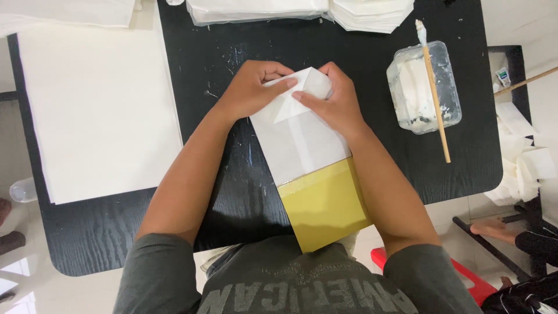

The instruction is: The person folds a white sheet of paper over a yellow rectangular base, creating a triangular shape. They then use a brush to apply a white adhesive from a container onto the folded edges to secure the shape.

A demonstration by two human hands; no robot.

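Head view: black wood-grain table (232, 192) over pale tiled floor (23, 291); white sheet stack (99, 104) at left, glue tub (424, 87) with brush (435, 99) at right. Left hand (251, 88) and right hand (331, 102) press white-and-yellow paper bag (302, 151) at table centre, fingers pinching folded top corner.
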